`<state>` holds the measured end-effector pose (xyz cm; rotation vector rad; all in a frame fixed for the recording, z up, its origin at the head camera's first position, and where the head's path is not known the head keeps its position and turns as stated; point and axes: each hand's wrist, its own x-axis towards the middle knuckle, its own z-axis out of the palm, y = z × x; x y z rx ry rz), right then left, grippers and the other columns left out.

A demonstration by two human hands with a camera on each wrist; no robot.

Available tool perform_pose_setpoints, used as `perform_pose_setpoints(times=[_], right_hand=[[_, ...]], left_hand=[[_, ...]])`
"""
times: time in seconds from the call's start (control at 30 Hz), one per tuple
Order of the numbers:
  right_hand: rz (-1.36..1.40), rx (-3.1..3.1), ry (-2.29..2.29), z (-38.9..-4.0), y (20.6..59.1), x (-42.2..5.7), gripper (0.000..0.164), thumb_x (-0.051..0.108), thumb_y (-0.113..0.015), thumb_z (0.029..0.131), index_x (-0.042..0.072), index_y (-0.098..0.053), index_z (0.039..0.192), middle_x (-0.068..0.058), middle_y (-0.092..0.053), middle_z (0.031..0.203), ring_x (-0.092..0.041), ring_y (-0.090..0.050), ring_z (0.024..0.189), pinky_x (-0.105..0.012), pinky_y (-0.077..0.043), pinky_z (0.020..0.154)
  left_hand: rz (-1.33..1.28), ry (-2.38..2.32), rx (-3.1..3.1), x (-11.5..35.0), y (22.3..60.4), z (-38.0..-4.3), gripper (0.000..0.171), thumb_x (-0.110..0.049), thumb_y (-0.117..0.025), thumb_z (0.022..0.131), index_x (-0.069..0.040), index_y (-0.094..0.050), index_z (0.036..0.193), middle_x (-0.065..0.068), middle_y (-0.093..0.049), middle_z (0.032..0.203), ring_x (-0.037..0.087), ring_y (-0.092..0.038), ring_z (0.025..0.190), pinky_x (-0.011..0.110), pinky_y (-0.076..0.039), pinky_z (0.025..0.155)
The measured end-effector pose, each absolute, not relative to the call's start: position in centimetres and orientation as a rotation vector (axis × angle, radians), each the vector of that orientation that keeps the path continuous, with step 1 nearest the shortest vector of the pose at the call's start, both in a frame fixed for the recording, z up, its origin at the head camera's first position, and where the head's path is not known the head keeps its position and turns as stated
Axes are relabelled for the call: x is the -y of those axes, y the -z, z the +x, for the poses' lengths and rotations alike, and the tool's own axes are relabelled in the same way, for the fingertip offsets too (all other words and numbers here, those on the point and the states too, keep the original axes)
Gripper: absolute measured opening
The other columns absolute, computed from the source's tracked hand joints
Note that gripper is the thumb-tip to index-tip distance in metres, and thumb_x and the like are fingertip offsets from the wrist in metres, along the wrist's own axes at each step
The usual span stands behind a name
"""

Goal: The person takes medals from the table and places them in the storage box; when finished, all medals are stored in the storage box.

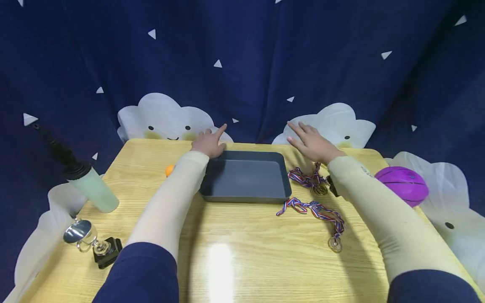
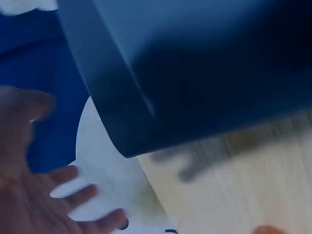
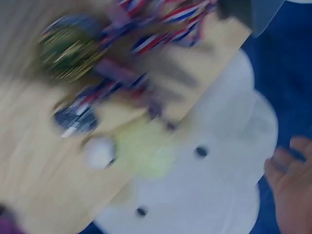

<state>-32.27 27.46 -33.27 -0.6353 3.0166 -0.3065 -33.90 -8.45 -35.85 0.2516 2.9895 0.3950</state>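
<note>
Two bare hands held out with fingers spread, gripping nothing: the left hand (image 1: 208,143) at the far left corner of a dark grey tray (image 1: 248,174), the right hand (image 1: 315,143) over the far right part of a pale, wood-grained table (image 1: 273,256). Found the tray smooth, rectangular and shallow, round-cornered, lying near the middle of the table's far side. Saw just right of it a tangled heap of striped ribbons (image 1: 303,179) and, nearer, a twisted medal ribbon (image 1: 322,212) ending in a round metal disc (image 1: 335,244). Noted farther right a purple ball (image 1: 402,185) with dark seams; at left, a cylindrical mint-green bottle (image 1: 94,191) with a black top, a shiny silver trophy (image 1: 100,248) on a black block base, and an orange ball (image 1: 169,170) partly behind the sleeve. Saw from the left wrist a gap between hand and tray, plus finger shadows on the wood. Made out from the right wrist, through blur, a small white round thing (image 3: 101,152), hidden from the head view.
</note>
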Motion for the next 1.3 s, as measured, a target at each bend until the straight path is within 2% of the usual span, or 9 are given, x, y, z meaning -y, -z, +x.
perform_pose_setpoints(times=[0.17, 0.33, 0.4, 0.5, 0.63, 0.8, 1.03, 1.17, 1.3], right_hand=[[-0.602, -3.027, 0.420, -30.0, 32.9, -31.9, 0.064, 0.048, -0.039, 0.112, 0.007, -0.036, 0.161, -0.025, -0.039, 0.164, -0.049, -0.042, 0.148, -0.066, -0.034, 0.123], [-0.594, -3.026, 0.476, -28.5, 34.2, -35.7, 0.032, 0.025, -0.058, 0.108, -0.004, -0.061, 0.121, -0.026, -0.067, 0.118, -0.037, -0.068, 0.101, -0.051, -0.059, 0.087], [-0.598, -2.991, 0.505, -28.1, 35.2, -36.6, 0.023, 0.017, -0.063, 0.103, -0.004, -0.062, 0.113, -0.023, -0.069, 0.106, -0.031, -0.068, 0.089, -0.043, -0.058, 0.077], [-0.576, -2.928, 0.493, -27.6, 36.8, -37.4, 0.026, 0.013, -0.069, 0.099, -0.004, -0.061, 0.117, -0.021, -0.070, 0.103, -0.027, -0.068, 0.086, -0.039, -0.057, 0.075], [-0.563, -2.885, 0.435, -27.0, 38.9, -38.3, 0.035, 0.012, -0.070, 0.099, -0.009, -0.059, 0.125, -0.023, -0.069, 0.104, -0.031, -0.069, 0.090, -0.047, -0.059, 0.080], [-0.567, -2.880, 0.359, -26.1, 40.3, -39.0, 0.036, 0.011, -0.071, 0.098, -0.013, -0.058, 0.121, -0.025, -0.064, 0.097, -0.032, -0.064, 0.088, -0.053, -0.057, 0.081], [-0.502, -2.898, 0.444, -25.9, 40.7, -39.0, 0.035, 0.012, -0.076, 0.094, -0.009, -0.053, 0.110, -0.025, -0.065, 0.097, -0.034, -0.066, 0.089, -0.053, -0.058, 0.082], [-0.423, -2.880, 0.528, -25.8, 40.4, -38.9, 0.042, 0.013, -0.082, 0.088, -0.005, -0.049, 0.105, -0.019, -0.062, 0.093, -0.027, -0.061, 0.086, -0.041, -0.054, 0.078], [-0.327, -2.797, 0.646, -25.9, 40.1, -38.9, 0.045, 0.009, -0.083, 0.085, -0.007, -0.047, 0.107, -0.019, -0.060, 0.095, -0.020, -0.056, 0.082, -0.028, -0.051, 0.069]], left_hand=[[0.127, -0.452, -2.869, 9.4, 36.2, -33.5, 0.064, -0.011, -0.048, 0.104, -0.019, -0.032, 0.165, 0.020, -0.041, 0.166, 0.041, -0.044, 0.151, 0.060, -0.050, 0.113], [0.131, -0.420, -2.798, 9.9, 36.6, -33.5, 0.059, 0.002, -0.043, 0.100, -0.010, -0.047, 0.157, 0.015, -0.048, 0.162, 0.034, -0.051, 0.146, 0.050, -0.052, 0.111], [0.127, -0.433, -2.791, 10.1, 36.8, -33.6, 0.057, 0.003, -0.043, 0.100, -0.008, -0.050, 0.155, 0.015, -0.050, 0.161, 0.032, -0.052, 0.143, 0.047, -0.051, 0.113], [0.118, -0.452, -2.802, 10.3, 37.0, -33.7, 0.055, 0.005, -0.044, 0.099, -0.006, -0.052, 0.152, 0.017, -0.052, 0.158, 0.031, -0.054, 0.135, 0.045, -0.050, 0.114], [0.117, -0.465, -2.801, 10.4, 37.2, -33.7, 0.057, 0.006, -0.042, 0.098, -0.006, -0.053, 0.152, 0.018, -0.053, 0.157, 0.029, -0.054, 0.126, 0.042, -0.050, 0.109], [0.131, -0.468, -2.784, 10.3, 37.5, -33.7, 0.061, 0.008, -0.040, 0.096, -0.007, -0.052, 0.153, 0.018, -0.053, 0.157, 0.028, -0.052, 0.121, 0.038, -0.047, 0.094], [0.124, -0.489, -2.769, 10.5, 37.7, -33.7, 0.060, 0.005, -0.038, 0.098, -0.009, -0.050, 0.155, 0.019, -0.050, 0.160, 0.030, -0.054, 0.133, 0.042, -0.054, 0.101], [0.086, -0.591, -2.734, 10.7, 38.1, -33.8, 0.058, 0.003, -0.039, 0.101, -0.010, -0.048, 0.156, 0.022, -0.050, 0.158, 0.033, -0.067, 0.117, 0.038, -0.064, 0.077], [0.031, -0.688, -2.696, 10.9, 38.3, -33.7, 0.057, 0.003, -0.039, 0.103, -0.011, -0.046, 0.158, 0.024, -0.048, 0.158, 0.033, -0.071, 0.091, 0.033, -0.061, 0.056]])
